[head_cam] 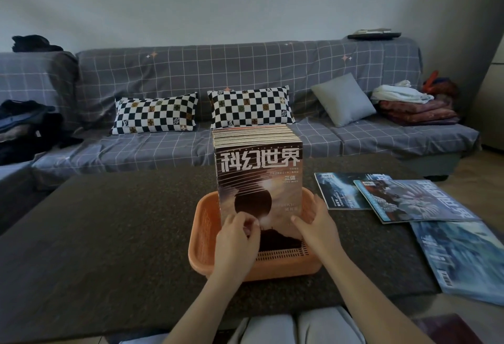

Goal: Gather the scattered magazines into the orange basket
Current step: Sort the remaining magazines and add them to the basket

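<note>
Both hands, left hand point(236, 230) curled and right hand point(317, 225) flatter, are seemingly steadying the heavy, floppy magazine stack point(259, 177) upright in the orange basket point(201, 240).

mags point(257, 174) in basket point(201, 234), table point(109, 234)

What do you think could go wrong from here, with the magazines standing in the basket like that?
The upright stack of magazines rises well above the rim of the orange basket, so it could tip once the left hand and right hand let go. The basket looks nearly full, so the three magazines on the table, the nearest among them, may not fit. That nearest one lies at the table edge and could slide off.
</note>
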`<state>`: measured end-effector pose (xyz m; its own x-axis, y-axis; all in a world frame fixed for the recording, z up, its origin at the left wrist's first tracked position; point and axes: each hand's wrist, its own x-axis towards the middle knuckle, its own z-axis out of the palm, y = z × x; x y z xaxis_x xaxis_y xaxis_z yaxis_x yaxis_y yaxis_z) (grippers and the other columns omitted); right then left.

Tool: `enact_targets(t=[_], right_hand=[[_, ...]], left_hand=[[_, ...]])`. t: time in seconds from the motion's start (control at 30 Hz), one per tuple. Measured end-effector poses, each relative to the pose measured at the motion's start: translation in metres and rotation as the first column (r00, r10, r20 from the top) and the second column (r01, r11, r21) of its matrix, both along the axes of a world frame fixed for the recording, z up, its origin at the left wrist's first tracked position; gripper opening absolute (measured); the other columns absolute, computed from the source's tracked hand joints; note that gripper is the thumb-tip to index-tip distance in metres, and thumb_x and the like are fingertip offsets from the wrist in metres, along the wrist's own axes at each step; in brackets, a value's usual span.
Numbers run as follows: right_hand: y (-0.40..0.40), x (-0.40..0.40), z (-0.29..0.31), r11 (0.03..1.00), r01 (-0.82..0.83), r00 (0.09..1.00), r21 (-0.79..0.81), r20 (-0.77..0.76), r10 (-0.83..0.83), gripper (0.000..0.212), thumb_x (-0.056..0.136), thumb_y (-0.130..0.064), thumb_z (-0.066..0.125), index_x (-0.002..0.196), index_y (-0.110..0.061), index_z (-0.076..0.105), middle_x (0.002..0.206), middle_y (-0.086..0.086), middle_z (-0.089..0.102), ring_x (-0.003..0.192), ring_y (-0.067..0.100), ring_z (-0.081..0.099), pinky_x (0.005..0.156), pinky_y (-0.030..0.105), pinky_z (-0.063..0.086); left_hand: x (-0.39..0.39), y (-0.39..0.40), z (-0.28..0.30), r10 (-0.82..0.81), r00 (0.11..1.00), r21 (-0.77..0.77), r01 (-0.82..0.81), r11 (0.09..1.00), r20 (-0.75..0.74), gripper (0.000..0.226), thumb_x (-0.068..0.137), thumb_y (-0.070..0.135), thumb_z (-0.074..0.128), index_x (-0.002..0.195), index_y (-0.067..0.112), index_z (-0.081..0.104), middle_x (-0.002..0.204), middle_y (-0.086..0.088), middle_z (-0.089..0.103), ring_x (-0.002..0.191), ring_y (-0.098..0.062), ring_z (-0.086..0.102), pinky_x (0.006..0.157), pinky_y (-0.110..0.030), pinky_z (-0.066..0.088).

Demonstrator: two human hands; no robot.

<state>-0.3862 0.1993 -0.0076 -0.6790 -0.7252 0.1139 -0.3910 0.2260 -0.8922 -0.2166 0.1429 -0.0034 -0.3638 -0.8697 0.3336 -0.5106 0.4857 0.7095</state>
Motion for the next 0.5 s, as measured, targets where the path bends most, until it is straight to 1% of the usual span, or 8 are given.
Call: enact_targets(t=[0.1,0.13,0.2,0.23,0.27,0.33,0.43,0.5], right_hand=[[0.013,0.002,-0.001,0.997,0.000,1.000,-0.076,-0.024,-0.002,0.065,0.082,-0.016,0.069,0.139,-0.024,0.039,0.129,-0.003,0.058,0.113,0.010,0.056,0.095,0.027,0.045],[0.018,0.002,-0.002,0.996,0.004,1.000,-0.093,-0.028,-0.007,0.060,0.083,-0.015,0.069,0.136,-0.023,0.043,0.127,-0.004,0.060,0.109,0.005,0.056,0.093,0.022,0.045],[0.028,-0.002,-0.001,0.993,0.018,0.999,-0.114,-0.034,-0.022,0.050,0.084,-0.017,0.067,0.130,-0.023,0.049,0.121,-0.006,0.062,0.100,-0.002,0.055,0.081,0.009,0.040],[0.034,-0.005,0.000,0.992,0.028,0.999,-0.123,-0.029,-0.032,0.047,0.085,-0.019,0.067,0.129,-0.023,0.050,0.120,-0.007,0.062,0.098,-0.002,0.055,0.076,0.006,0.037],[0.039,-0.010,0.000,0.990,0.037,0.999,-0.133,-0.025,-0.041,0.046,0.086,-0.020,0.066,0.129,-0.023,0.051,0.119,-0.008,0.062,0.098,-0.002,0.054,0.074,0.005,0.036],[0.052,-0.021,0.001,0.987,0.058,0.998,-0.147,-0.017,-0.061,0.047,0.086,-0.021,0.066,0.130,-0.022,0.050,0.120,-0.007,0.060,0.101,0.000,0.054,0.078,0.007,0.037],[0.070,-0.042,0.001,0.981,0.107,0.994,-0.160,-0.014,-0.110,0.046,0.087,-0.020,0.065,0.131,-0.021,0.051,0.119,-0.007,0.060,0.103,0.003,0.056,0.084,0.013,0.039],[0.081,-0.059,-0.001,0.975,0.151,0.988,-0.161,-0.019,-0.156,0.043,0.087,-0.020,0.065,0.128,-0.021,0.053,0.115,-0.009,0.061,0.100,0.001,0.056,0.081,0.011,0.039]], left_hand=[[-0.017,0.006,0.000,-0.060,0.998,0.018,0.060,0.998,0.027,0.005,0.093,0.031,0.056,0.098,0.031,0.058,0.097,0.016,0.053,0.079,0.002,0.056,0.065,-0.013,0.043],[-0.023,0.009,0.000,-0.082,0.996,0.026,0.081,0.996,0.033,0.007,0.093,0.032,0.055,0.099,0.029,0.059,0.098,0.015,0.054,0.080,0.002,0.055,0.066,-0.013,0.042],[-0.038,0.015,0.001,-0.128,0.991,0.061,0.126,0.990,0.029,0.006,0.094,0.032,0.054,0.097,0.029,0.058,0.098,0.014,0.054,0.080,0.002,0.055,0.064,-0.012,0.040],[-0.046,0.019,0.002,-0.151,0.988,0.078,0.150,0.986,0.018,0.004,0.094,0.032,0.054,0.095,0.029,0.057,0.097,0.014,0.054,0.080,0.002,0.055,0.064,-0.012,0.040],[-0.054,0.022,0.002,-0.173,0.985,0.084,0.171,0.982,0.006,0.003,0.094,0.032,0.054,0.093,0.031,0.057,0.095,0.014,0.055,0.081,0.003,0.055,0.064,-0.011,0.039],[-0.070,0.029,0.002,-0.216,0.976,0.069,0.216,0.974,-0.001,0.006,0.094,0.030,0.054,0.091,0.035,0.055,0.092,0.016,0.057,0.082,0.007,0.054,0.064,-0.009,0.037],[-0.099,0.036,0.003,-0.293,0.956,0.077,0.292,0.953,0.002,0.007,0.095,0.029,0.053,0.097,0.034,0.057,0.099,0.013,0.059,0.086,0.005,0.055,0.067,-0.009,0.037],[-0.121,0.040,0.002,-0.336,0.942,0.088,0.335,0.938,0.001,0.009,0.096,0.029,0.052,0.102,0.031,0.058,0.102,0.012,0.059,0.086,0.003,0.055,0.067,-0.010,0.037]])
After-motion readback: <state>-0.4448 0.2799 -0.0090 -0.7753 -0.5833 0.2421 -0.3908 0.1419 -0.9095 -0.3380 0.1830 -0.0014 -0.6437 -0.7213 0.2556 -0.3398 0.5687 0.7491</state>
